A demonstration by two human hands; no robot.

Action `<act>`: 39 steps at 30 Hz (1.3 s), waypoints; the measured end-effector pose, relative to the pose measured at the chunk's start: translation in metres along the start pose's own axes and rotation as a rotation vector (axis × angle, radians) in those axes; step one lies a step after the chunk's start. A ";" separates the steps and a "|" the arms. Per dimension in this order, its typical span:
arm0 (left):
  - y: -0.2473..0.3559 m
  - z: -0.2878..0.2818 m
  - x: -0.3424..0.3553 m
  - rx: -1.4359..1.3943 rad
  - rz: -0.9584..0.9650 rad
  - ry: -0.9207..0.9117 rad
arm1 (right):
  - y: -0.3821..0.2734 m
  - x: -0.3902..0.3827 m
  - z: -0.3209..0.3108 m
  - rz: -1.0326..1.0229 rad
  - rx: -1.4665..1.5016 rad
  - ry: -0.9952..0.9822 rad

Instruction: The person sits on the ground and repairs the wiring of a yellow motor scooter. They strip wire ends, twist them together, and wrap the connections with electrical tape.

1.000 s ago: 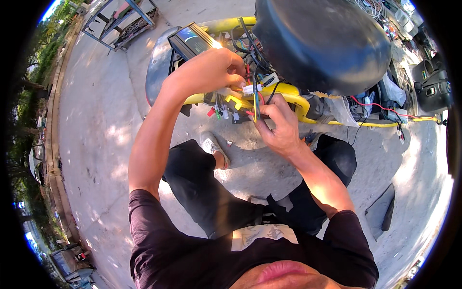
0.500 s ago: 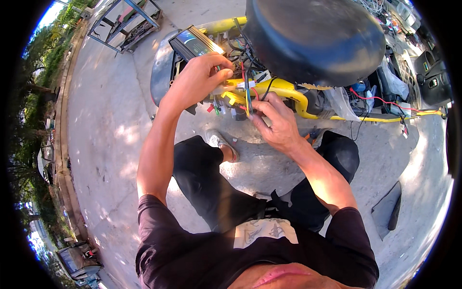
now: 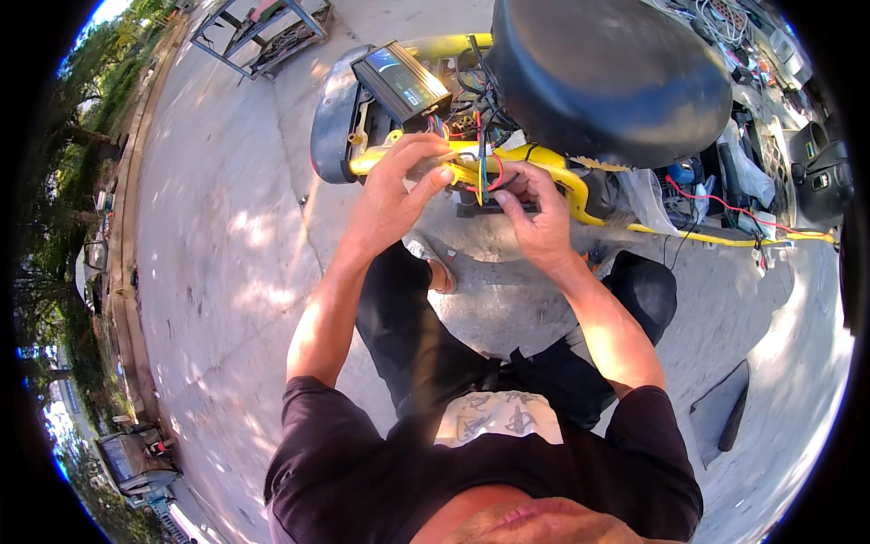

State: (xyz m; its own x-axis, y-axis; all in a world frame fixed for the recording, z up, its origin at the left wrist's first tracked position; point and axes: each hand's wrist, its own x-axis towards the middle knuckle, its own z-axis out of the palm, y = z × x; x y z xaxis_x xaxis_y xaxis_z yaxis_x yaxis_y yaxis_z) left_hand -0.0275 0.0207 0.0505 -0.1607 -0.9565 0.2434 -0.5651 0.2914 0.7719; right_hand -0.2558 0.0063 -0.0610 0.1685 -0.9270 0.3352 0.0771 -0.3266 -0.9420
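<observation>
Pinching coloured wires (image 3: 483, 174) in the right hand (image 3: 542, 220) at the near edge of the yellow scooter frame (image 3: 577, 189), seemingly to steady them within reach of the left hand (image 3: 396, 195), half-curled by a yellow connector (image 3: 463, 171), hold impossible to tell.

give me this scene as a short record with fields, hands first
left hand: thumb and fingers close to the coloured wires, exact grip unclear
right hand: thumb and fingers at the same wires, from the right
yellow frame: runs just beyond both hands
black ribbed electronics box: above the left hand
black seat: upper right
ground: grey, sunlit in patches
</observation>
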 end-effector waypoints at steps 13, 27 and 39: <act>-0.037 0.019 -0.027 -0.082 -0.123 0.263 | 0.004 0.008 -0.005 0.001 0.103 -0.011; -0.018 0.000 -0.001 -0.325 -0.109 0.303 | -0.021 0.018 0.000 0.428 0.732 0.073; 0.010 0.006 -0.022 0.004 -0.021 0.250 | -0.034 0.003 -0.011 0.423 0.339 -0.005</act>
State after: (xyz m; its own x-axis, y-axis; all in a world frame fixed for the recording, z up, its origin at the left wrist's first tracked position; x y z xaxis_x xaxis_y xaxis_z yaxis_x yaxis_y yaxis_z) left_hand -0.0346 0.0441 0.0493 0.0558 -0.9290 0.3658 -0.5696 0.2713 0.7759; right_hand -0.2688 0.0126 -0.0287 0.2578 -0.9636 -0.0711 0.3138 0.1531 -0.9371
